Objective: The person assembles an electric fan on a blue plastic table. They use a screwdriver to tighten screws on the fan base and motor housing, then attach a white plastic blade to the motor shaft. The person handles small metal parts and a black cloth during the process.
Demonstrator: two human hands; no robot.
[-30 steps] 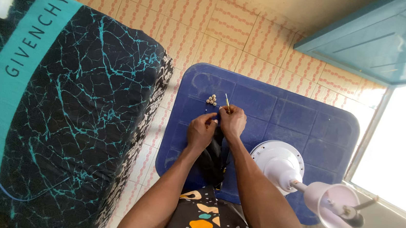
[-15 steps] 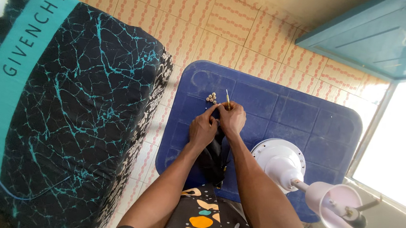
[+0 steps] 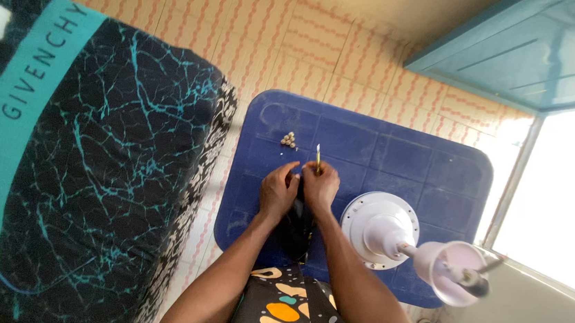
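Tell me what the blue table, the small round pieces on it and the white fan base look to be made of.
Blue table: probably moulded plastic, going by the even colour, rounded corners and pressed-in square pattern, matte finish.
Small round pieces: pale and slightly shiny, perhaps metal or beads; too small to tell.
White fan base: likely smooth glossy plastic, seen in its rounded moulded shape and soft sheen.

Matt blue plastic table (image 3: 399,157), glossy white plastic fan base (image 3: 375,228), metal screws (image 3: 289,139)
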